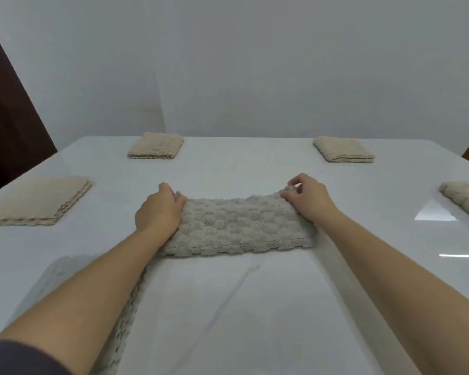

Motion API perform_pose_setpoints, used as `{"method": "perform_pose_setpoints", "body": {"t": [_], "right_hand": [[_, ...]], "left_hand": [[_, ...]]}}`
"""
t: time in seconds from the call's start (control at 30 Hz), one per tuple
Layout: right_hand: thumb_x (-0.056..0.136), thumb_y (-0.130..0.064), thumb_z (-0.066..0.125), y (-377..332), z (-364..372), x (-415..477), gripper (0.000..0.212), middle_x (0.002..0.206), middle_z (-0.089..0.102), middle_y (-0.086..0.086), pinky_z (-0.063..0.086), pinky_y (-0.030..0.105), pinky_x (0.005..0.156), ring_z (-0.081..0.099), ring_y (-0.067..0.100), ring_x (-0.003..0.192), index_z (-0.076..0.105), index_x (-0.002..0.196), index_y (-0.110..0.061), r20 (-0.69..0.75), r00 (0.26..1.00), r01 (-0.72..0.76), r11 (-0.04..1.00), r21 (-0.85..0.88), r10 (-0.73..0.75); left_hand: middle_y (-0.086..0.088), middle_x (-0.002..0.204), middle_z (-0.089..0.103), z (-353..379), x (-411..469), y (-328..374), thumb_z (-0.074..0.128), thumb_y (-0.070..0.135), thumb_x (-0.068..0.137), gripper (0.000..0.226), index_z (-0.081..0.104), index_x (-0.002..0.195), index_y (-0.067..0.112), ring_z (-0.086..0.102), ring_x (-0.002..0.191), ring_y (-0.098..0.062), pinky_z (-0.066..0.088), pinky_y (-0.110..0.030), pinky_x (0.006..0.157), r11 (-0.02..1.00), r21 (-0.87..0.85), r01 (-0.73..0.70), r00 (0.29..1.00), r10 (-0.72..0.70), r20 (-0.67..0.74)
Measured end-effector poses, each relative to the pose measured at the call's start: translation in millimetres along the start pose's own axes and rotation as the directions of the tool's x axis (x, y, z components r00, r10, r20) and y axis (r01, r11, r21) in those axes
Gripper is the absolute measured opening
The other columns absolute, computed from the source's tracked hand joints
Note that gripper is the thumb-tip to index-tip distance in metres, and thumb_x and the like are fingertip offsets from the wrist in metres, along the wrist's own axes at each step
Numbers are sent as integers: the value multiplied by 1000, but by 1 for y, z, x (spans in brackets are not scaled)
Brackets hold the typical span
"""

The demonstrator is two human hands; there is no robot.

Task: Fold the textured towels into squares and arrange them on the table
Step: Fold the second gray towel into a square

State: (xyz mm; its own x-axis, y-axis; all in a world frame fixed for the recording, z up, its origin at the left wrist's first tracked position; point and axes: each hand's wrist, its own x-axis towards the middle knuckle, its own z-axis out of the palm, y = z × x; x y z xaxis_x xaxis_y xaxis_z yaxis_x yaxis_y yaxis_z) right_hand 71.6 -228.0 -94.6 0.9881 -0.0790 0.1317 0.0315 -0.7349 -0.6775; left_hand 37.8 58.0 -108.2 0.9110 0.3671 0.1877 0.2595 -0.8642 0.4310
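Note:
A grey-beige bubble-textured towel [238, 226] lies folded into a wide rectangle in the middle of the white table [228, 169]. My left hand [159, 209] grips its far left corner, fingers curled into the cloth. My right hand [307, 197] pinches its far right corner, which is lifted slightly off the table. Folded square towels lie around it: one at the far left [156, 145], one at the far right [343, 149], one at the near left [35, 200]. Another towel [466, 197] is partly cut off at the right edge.
A white cloth [228, 307] lies in front of the towel, close to me. A further textured towel edge [127, 307] shows under my left forearm. A grey wall stands behind the table; dark wood shows at the far left and right.

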Motion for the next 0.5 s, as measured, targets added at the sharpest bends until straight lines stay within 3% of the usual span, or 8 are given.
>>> {"method": "perform_pose_setpoints", "body": {"t": [0.1, 0.2, 0.27, 0.3, 0.37, 0.5], "right_hand": [[96, -30, 53, 0, 8, 5, 39, 115, 58, 7, 41, 33, 76, 57, 25, 97, 48, 131, -14, -78, 996, 32, 977, -211, -49], [100, -24, 38, -13, 11, -2, 42, 138, 48, 11, 38, 40, 94, 49, 29, 121, 42, 139, -11, -126, 970, 142, 903, -406, -209], [102, -24, 30, -26, 20, -15, 46, 150, 36, 11, 28, 43, 108, 33, 28, 137, 32, 145, -8, 38, 956, 281, 863, -419, -292], [103, -28, 25, -31, 28, -22, 51, 158, 22, 9, 18, 46, 115, 19, 27, 145, 22, 150, -9, 174, 944, 329, 845, -422, -281], [104, -38, 16, -33, 47, -35, 58, 163, -3, 2, 0, 52, 119, -6, 23, 149, 4, 155, -14, 388, 902, 366, 814, -451, -191], [101, -48, 12, -21, 57, -40, 63, 162, -8, -1, -7, 51, 119, -11, 21, 149, -2, 155, -19, 379, 911, 341, 809, -479, -160]], "left_hand": [[-12, 104, 62, 5, 2, 4, 40, 39, 99, 33, 41, 115, 9, 57, 85, -30, 39, -35, 63, 976, 201, -86, 991, 105, -82], [-14, 141, 42, 0, -3, 19, 35, 35, 100, 50, 31, 140, 6, 42, 126, -31, 38, -45, 94, 945, 241, -220, 958, 256, -129], [-10, 159, 15, 2, -14, 35, 26, 32, 102, 57, 15, 151, 7, 13, 146, -24, 16, -46, 117, 896, 182, -405, 912, 411, 10], [-6, 162, 3, 8, -22, 41, 21, 33, 102, 58, 7, 153, 9, 1, 148, -20, 4, -44, 120, 864, 159, -477, 878, 463, 120], [-2, 162, -8, 22, -34, 45, 15, 37, 103, 59, -1, 154, 13, -10, 148, -15, -5, -43, 120, 840, 128, -528, 825, 472, 310], [2, 161, -9, 35, -35, 34, 10, 46, 101, 62, -3, 154, 17, -10, 147, -12, -5, -43, 120, 877, 136, -462, 838, 381, 391]]}}
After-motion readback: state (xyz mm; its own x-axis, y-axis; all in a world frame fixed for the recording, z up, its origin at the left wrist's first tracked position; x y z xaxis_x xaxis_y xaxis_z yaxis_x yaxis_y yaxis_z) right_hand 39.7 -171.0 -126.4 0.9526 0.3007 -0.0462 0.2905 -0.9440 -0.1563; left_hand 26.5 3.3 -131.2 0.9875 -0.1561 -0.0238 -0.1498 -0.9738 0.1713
